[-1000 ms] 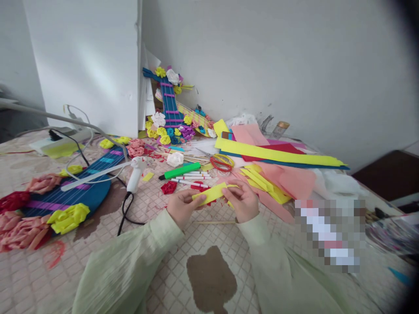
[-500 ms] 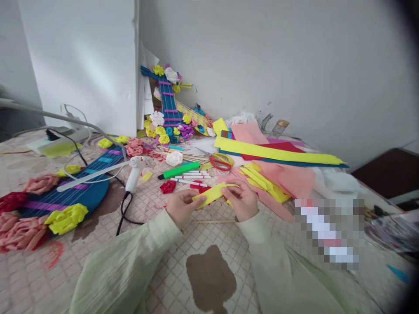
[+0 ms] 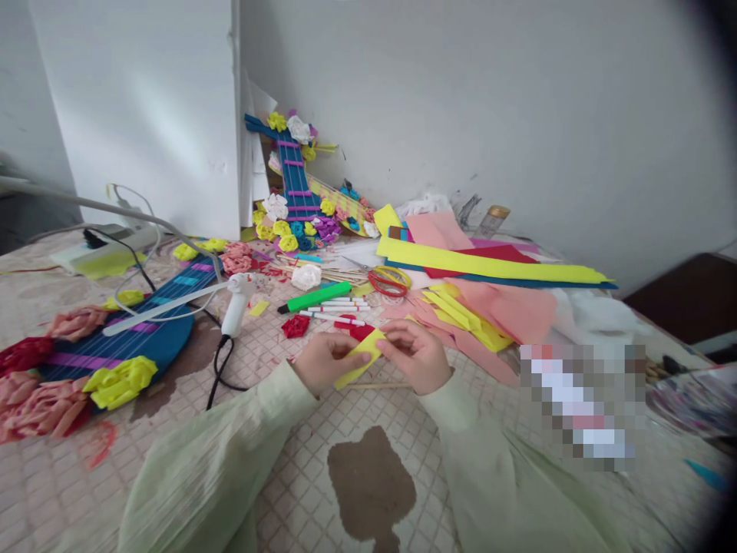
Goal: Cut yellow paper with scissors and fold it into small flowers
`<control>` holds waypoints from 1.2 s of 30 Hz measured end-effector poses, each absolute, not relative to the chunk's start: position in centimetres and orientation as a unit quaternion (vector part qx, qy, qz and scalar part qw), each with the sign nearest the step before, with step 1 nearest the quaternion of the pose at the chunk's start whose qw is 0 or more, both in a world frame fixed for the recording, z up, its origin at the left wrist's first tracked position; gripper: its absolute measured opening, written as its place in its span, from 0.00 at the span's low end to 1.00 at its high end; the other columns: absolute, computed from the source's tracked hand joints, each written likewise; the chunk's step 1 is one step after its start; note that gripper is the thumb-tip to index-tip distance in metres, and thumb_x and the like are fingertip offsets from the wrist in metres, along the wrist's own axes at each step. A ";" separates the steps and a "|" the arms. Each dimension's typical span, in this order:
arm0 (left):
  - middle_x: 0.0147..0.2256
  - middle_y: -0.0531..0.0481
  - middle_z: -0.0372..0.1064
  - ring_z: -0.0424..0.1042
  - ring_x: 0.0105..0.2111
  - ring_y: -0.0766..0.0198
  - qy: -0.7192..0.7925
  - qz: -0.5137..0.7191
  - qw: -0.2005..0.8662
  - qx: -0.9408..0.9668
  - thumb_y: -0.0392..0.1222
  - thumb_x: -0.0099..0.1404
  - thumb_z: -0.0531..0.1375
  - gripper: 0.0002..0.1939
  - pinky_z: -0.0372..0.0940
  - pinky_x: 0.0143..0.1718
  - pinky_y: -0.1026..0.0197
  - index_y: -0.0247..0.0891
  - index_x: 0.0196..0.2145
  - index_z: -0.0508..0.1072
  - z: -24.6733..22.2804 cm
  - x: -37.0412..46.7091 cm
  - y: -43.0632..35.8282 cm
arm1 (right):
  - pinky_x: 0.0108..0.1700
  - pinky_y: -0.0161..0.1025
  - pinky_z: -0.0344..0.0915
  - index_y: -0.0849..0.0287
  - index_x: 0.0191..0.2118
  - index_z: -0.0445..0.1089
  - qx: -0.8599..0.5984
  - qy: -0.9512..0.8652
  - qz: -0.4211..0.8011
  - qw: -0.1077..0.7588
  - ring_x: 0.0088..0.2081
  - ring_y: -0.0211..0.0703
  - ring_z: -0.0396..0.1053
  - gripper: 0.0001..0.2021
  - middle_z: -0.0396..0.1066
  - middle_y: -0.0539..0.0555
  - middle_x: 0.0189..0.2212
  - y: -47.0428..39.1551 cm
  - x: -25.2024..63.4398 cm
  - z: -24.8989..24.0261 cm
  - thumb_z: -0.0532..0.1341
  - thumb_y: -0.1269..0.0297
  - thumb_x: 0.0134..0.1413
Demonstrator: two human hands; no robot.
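Note:
Between my hands is a small strip of yellow crepe paper (image 3: 358,362), tilted with its lower left end hanging below the fingers. My left hand (image 3: 323,362) pinches it between thumb and fingers near the middle. The fingers of my right hand (image 3: 419,356) are closed on its upper right end. Just beyond my hands lie a red paper flower (image 3: 295,326), a piece of red paper (image 3: 360,330) and several white pens (image 3: 339,309). A thin wooden stick (image 3: 380,385) rests on the table below the strip.
To the left, a white glue gun (image 3: 235,307) with a black cord stands beside a blue paper guitar (image 3: 166,342) trimmed with flowers. Farther back are a green marker (image 3: 316,297), scissors (image 3: 390,282) and a white paper flower (image 3: 305,276). Coloured paper sheets (image 3: 489,265) pile up at right.
The yellow strip has turned steeper, its left end now pointing down toward me. My right hand has moved slightly left, closer to my left hand.

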State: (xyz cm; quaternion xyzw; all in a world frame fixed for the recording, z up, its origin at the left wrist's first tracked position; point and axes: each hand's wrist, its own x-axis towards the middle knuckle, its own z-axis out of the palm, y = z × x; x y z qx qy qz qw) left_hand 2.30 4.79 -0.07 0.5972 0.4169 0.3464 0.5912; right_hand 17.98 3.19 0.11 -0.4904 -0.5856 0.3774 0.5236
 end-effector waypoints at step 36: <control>0.15 0.55 0.61 0.54 0.16 0.76 0.463 0.374 0.582 0.554 0.48 0.46 0.60 0.14 0.49 0.15 0.72 0.31 0.21 0.73 -0.3 2.6 4.1 | 0.21 0.32 0.57 0.63 0.20 0.70 -0.471 -0.445 0.540 0.538 0.17 0.31 0.59 0.10 0.65 0.49 0.14 3.5 17.6 -0.9 0.63 0.59 0.38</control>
